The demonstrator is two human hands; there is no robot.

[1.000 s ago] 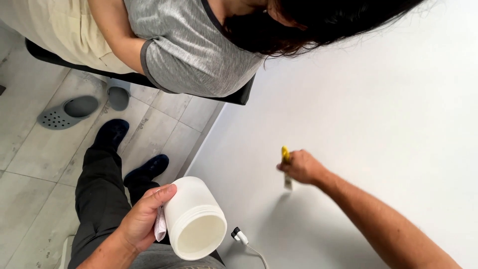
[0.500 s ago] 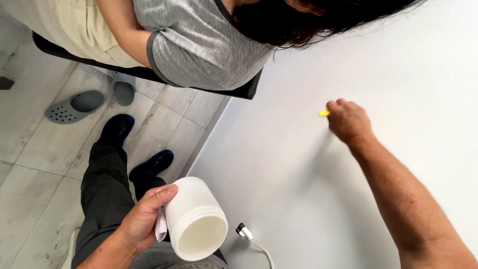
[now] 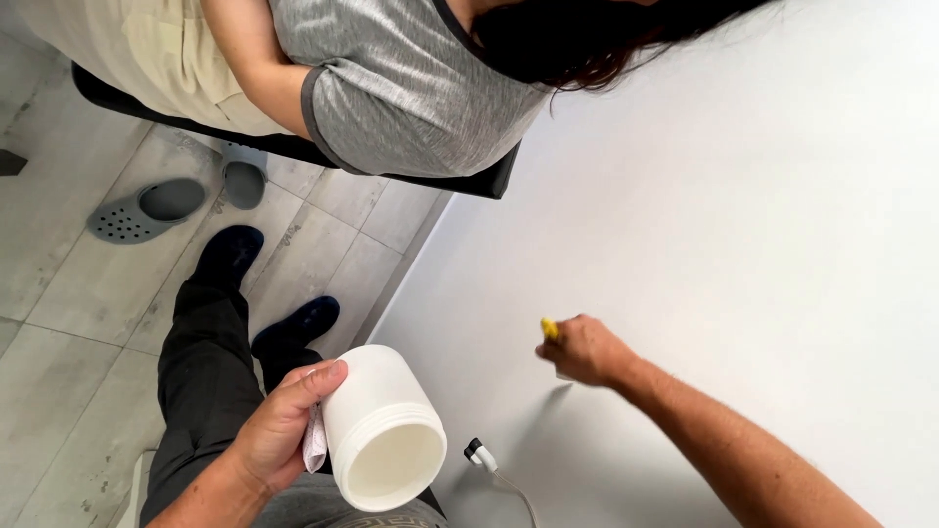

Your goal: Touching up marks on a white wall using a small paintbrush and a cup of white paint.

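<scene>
My left hand grips a white open plastic jar by its side, its mouth facing the camera, with a bit of white cloth or paper pinched against it. The jar hangs over my lap, just off the near-left edge of the white table. My right hand is closed on a small yellow-tipped tool and rests on the table top, to the right of the jar.
A white cable with a dark plug lies on the table near the jar. Another person in a grey shirt sits on a dark chair at the table's far-left edge. Grey clogs lie on the tiled floor.
My right hand with the yellow tool went farther up the table, then came back toward me. The jar in my left hand has stayed put.
</scene>
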